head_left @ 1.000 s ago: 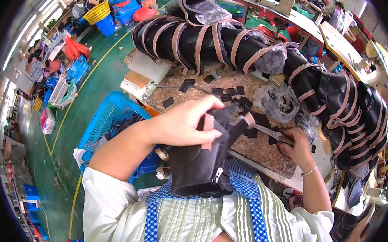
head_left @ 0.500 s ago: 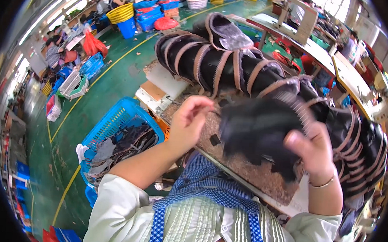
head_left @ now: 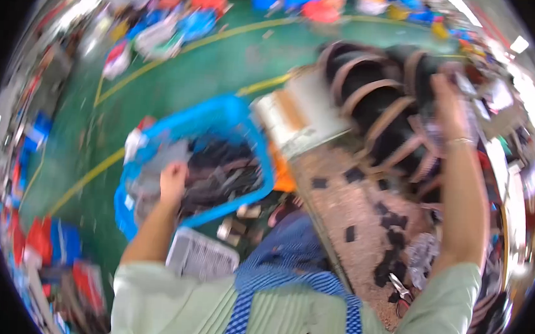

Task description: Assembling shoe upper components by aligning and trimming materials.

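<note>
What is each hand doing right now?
Left hand: down in the blue basket on the dark pieces; grip unclear.
Right hand: up at the boots; grip unclear.

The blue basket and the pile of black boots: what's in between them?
In the head view, a pale box-like block sits between the blue basket and the black boots.

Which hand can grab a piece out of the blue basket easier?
Left. The left hand is already down in the blue basket; the right hand reaches far off to the black boots.
</note>
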Demonstrator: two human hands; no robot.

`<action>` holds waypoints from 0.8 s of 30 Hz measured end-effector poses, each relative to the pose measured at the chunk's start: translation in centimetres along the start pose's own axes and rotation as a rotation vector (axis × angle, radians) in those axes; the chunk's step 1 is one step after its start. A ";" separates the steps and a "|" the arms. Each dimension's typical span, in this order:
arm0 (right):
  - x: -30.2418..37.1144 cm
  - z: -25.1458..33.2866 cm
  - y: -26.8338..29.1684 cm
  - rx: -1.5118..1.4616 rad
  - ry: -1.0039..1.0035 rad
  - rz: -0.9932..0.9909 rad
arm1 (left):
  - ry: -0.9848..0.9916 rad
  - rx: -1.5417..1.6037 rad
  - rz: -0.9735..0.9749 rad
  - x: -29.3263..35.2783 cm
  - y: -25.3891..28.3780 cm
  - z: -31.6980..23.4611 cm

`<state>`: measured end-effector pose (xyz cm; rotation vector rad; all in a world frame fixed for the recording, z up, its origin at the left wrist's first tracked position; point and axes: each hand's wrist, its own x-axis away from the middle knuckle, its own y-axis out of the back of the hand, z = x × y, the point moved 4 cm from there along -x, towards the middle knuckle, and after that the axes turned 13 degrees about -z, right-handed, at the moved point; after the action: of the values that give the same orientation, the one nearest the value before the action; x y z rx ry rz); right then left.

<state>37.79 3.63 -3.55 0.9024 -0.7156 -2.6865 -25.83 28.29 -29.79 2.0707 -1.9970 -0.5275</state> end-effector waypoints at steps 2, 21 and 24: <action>0.0 1.2 0.7 -0.292 -0.071 0.048 | -0.067 -0.277 -0.146 -2.8 4.4 3.1; 13.7 1.3 12.5 0.027 0.180 -0.085 | -0.410 -1.060 0.509 -7.2 -7.9 11.7; 20.6 1.4 16.4 -0.003 0.122 -0.191 | -0.471 -0.941 0.469 -9.9 -3.9 15.0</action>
<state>21.52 -17.07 -4.61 1.1781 -0.6286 -2.7628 -28.33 39.72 -43.95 0.9373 -1.7842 -1.5593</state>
